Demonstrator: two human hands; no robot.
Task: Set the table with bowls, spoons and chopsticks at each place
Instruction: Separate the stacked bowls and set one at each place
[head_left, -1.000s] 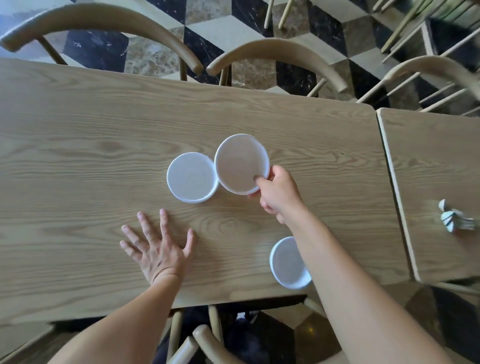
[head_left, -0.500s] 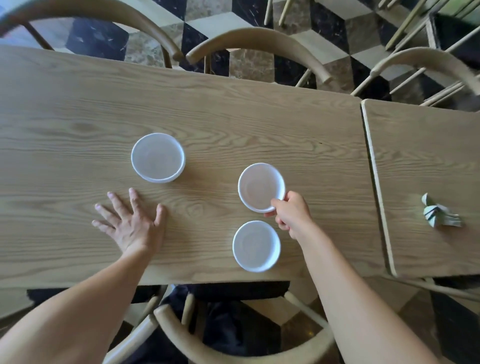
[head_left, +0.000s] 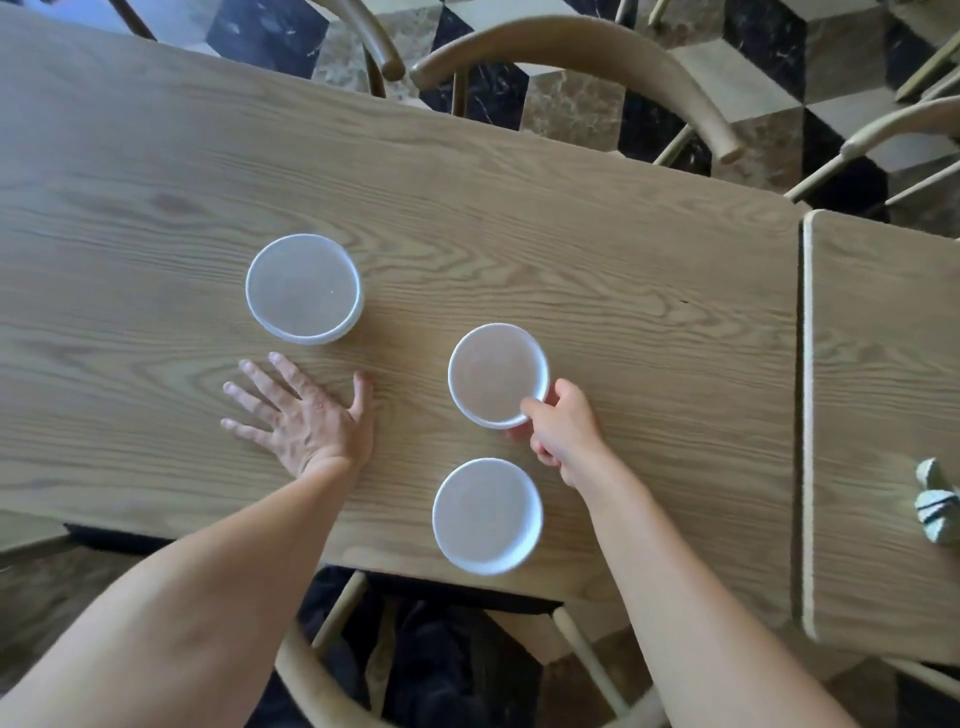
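Three white bowls are on the long wooden table (head_left: 519, 218). The left one (head_left: 304, 288) looks like a stack, with a second rim showing under it. My right hand (head_left: 561, 434) pinches the near rim of the middle bowl (head_left: 497, 374), thumb inside the edge. A third bowl (head_left: 487, 514) stands at the table's near edge, just below that one. My left hand (head_left: 304, 415) rests flat on the wood with fingers spread, just below the left stack and apart from it. A few white spoons (head_left: 935, 501) lie on the second table at the right.
A second wooden table (head_left: 883, 415) butts against the right end, with a narrow gap between. Curved wooden chair backs stand along the far side (head_left: 571, 47) and below the near edge (head_left: 322, 691). The floor is patterned tile.
My right hand has carried the bowl from beside the left stack over to the right, above the near bowl. My left hand stays flat on the table. The camera view has shifted.
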